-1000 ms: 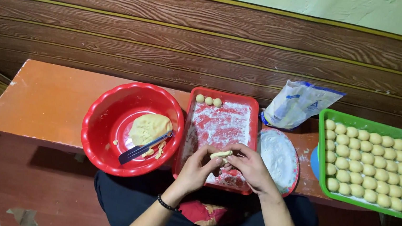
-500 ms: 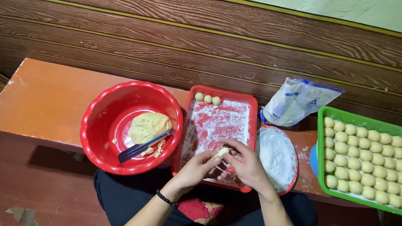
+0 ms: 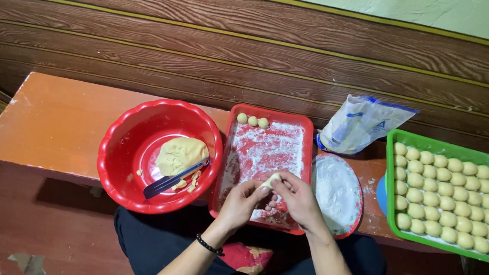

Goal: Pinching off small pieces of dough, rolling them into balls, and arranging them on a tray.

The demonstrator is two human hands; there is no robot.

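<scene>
Your left hand (image 3: 243, 200) and right hand (image 3: 298, 199) both pinch a small dough piece (image 3: 269, 181) above the near end of the floured red tray (image 3: 306, 160), right of the red bowl (image 3: 122, 145).

One package here: a soft plastic bag (image 3: 362, 124), white with blue print and a blue top edge, slumps crumpled at the back of the table (image 3: 54, 122), leaning against the wooden wall between the red tray (image 3: 307, 154) and the green tray (image 3: 389, 184).
</scene>
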